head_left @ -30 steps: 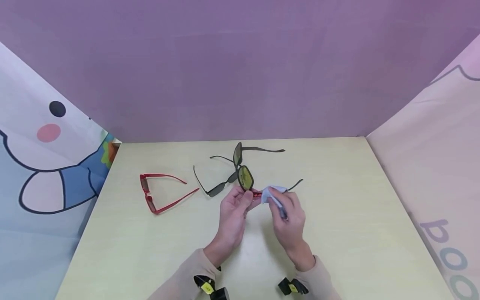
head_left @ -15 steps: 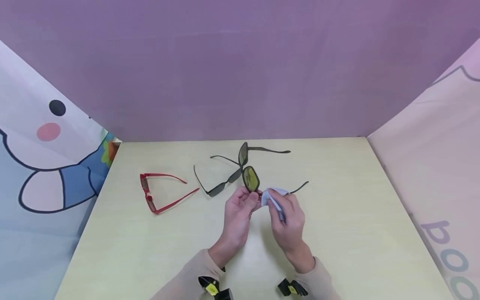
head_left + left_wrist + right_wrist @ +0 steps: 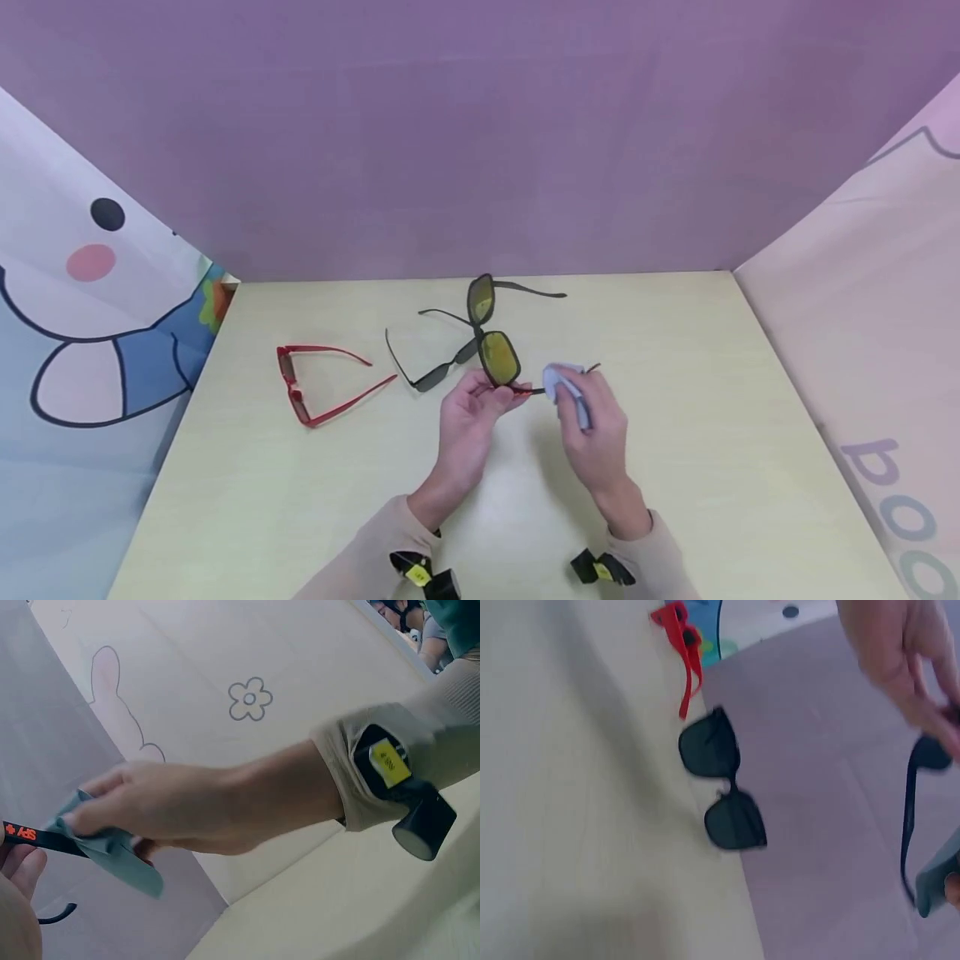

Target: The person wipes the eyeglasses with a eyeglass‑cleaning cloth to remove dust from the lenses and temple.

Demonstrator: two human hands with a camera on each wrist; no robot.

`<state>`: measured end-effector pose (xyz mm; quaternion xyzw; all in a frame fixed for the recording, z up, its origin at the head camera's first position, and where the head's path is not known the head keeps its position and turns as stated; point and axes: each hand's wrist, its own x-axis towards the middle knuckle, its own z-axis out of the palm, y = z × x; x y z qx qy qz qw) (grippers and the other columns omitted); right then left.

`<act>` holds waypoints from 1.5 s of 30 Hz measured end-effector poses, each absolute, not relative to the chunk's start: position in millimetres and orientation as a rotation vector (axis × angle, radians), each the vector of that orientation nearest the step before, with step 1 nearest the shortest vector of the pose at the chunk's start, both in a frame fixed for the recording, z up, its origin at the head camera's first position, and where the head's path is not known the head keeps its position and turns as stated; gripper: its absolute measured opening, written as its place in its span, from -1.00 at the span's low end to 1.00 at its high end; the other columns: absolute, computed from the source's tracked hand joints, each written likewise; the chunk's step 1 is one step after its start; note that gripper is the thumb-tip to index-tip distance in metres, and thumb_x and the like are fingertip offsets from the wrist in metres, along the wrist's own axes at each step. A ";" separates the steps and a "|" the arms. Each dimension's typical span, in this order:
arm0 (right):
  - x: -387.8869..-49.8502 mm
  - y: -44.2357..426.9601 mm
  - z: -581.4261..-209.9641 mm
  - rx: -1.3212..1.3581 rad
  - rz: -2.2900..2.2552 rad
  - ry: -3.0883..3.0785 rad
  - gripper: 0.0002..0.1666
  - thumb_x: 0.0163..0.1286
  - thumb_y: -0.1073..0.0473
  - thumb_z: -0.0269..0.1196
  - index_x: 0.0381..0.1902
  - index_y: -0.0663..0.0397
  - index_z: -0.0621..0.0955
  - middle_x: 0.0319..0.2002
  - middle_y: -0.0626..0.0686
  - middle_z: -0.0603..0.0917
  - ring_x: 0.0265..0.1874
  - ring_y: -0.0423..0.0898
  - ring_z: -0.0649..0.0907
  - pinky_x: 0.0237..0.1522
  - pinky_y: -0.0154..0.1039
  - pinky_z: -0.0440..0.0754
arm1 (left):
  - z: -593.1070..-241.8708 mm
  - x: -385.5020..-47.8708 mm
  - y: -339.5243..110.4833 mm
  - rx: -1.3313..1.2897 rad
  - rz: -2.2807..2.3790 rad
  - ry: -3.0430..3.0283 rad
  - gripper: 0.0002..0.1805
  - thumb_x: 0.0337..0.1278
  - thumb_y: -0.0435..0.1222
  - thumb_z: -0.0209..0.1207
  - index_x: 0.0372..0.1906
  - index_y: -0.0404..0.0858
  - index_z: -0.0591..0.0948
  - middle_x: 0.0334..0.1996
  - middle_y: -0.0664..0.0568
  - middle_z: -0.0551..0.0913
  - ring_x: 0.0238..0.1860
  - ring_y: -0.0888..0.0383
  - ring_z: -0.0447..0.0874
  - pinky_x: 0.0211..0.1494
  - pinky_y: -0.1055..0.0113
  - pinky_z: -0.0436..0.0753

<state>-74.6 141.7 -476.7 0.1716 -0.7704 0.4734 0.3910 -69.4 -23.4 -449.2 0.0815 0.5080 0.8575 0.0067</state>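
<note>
My left hand [image 3: 467, 425] grips dark-framed sunglasses [image 3: 500, 358] with yellow-green lenses by the near hinge, holding them up off the table. Their far temple points right. My right hand [image 3: 596, 433] pinches a light blue cloth [image 3: 568, 390] folded round the near temple, towards its tip; the tip pokes out beyond the fingers. In the left wrist view the cloth [image 3: 124, 862] wraps this dark temple [image 3: 56, 841], which bears orange lettering. The right wrist view catches only part of the left hand [image 3: 900, 667] and of the cloth [image 3: 931, 883].
On the table [image 3: 712, 433], red-framed glasses [image 3: 300, 408] lie at the left with temples spread. Black sunglasses [image 3: 433, 378] lie just behind the left hand, partly covered by the held pair. A purple panel [image 3: 480, 167] rises at the back, with printed side panels.
My right hand has slid right with the cloth along the temple, baring more of it near the hinge. The held sunglasses shifted right, then back left, and their lenses now face the head camera more.
</note>
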 end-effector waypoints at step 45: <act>-66.6 166.3 -443.3 0.331 0.699 -2.603 -0.90 0.33 0.27 0.29 -0.28 0.14 0.74 -0.39 0.05 0.77 -0.61 -0.13 0.58 -0.60 -0.13 0.61 | -449.9 -68.4 -38.9 0.560 2.521 1.681 -0.54 0.35 -0.37 0.29 -0.04 -0.74 0.40 -0.01 -0.67 0.57 0.01 0.25 0.76 0.16 0.21 0.71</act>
